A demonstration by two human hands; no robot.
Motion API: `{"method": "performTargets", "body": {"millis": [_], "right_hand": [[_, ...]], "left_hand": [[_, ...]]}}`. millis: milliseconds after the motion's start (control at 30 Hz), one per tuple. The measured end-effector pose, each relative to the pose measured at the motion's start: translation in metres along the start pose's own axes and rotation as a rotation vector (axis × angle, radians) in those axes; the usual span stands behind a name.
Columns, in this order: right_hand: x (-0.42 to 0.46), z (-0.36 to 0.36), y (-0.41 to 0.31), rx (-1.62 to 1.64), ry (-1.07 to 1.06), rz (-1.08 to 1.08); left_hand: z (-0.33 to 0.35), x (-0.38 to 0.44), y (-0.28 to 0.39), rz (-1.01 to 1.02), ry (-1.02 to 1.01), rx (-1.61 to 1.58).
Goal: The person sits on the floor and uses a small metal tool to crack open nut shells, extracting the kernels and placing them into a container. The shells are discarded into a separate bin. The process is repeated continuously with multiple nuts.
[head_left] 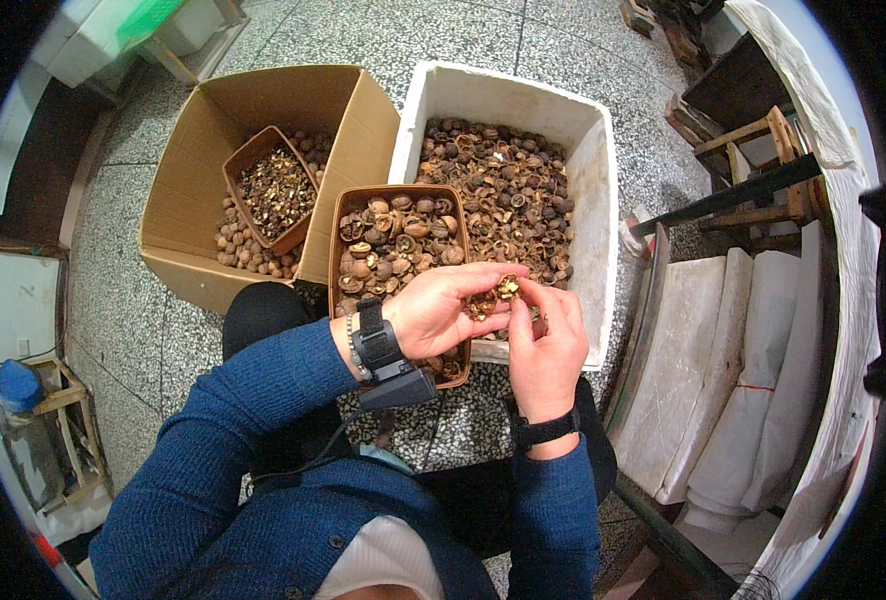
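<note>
In the fingertips of my right hand (552, 345) is a piece of cracked walnut (508, 286) with pale kernel showing. My left hand (439, 307) is turned palm up and cups broken walnut bits (480, 306) against its fingers. Both hands meet over the near edge of a white foam box (604, 225) that holds walnut shells (503, 187). Under my left wrist stands a brown plastic basket (336, 247) with cracked walnuts (398, 232) in it. My left forearm and hand hide part of that basket.
At the left, a cardboard box (180, 195) holds whole walnuts (240, 247) and a smaller brown basket (240, 187) of kernel pieces (274, 191). Foam slabs (668, 352) and rolled white sheeting (750, 375) lie to the right. A wooden stool (75, 435) stands at far left.
</note>
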State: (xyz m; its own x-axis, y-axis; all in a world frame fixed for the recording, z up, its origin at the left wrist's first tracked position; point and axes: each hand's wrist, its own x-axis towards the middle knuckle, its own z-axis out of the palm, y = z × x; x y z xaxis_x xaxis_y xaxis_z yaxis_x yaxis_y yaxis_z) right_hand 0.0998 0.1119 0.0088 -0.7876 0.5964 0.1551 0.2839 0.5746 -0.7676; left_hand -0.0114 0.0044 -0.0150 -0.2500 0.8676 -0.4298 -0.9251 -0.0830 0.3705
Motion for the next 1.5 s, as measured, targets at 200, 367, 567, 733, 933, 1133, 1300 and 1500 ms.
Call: {"method": "performTargets", "body": {"millis": [200, 367, 567, 733, 933, 1133, 1300, 1500], "right_hand": [[-0.001, 0.001, 0.0, -0.027, 0.006, -0.02], [-0.001, 0.0, -0.002, -0.005, 0.013, -0.037], [-0.001, -0.002, -0.003, 0.001, 0.037, -0.049], [-0.001, -0.002, -0.002, -0.032, 0.049, -0.103], [-0.001, -0.002, -0.001, 0.002, 0.041, -0.121], [-0.001, -0.013, -0.012, 0.255, 0.016, 0.075], [-0.021, -0.043, -0.049, 0.632, -0.101, -0.105], [-0.025, -0.069, -0.059, 1.454, -0.632, -0.561]], "left_hand": [[0.001, -0.001, -0.001, -0.002, -0.016, 0.016], [0.002, -0.002, -0.001, 0.001, -0.044, 0.037], [0.002, -0.001, -0.004, 0.003, -0.069, 0.054], [0.004, -0.002, -0.002, 0.013, -0.076, 0.09], [-0.001, 0.0, -0.004, 0.02, -0.053, 0.079], [0.002, 0.003, -0.003, 0.002, 0.036, 0.039], [0.003, -0.002, 0.0, -0.018, 0.116, 0.079], [0.002, 0.001, -0.003, -0.065, 0.114, 0.117]]}}
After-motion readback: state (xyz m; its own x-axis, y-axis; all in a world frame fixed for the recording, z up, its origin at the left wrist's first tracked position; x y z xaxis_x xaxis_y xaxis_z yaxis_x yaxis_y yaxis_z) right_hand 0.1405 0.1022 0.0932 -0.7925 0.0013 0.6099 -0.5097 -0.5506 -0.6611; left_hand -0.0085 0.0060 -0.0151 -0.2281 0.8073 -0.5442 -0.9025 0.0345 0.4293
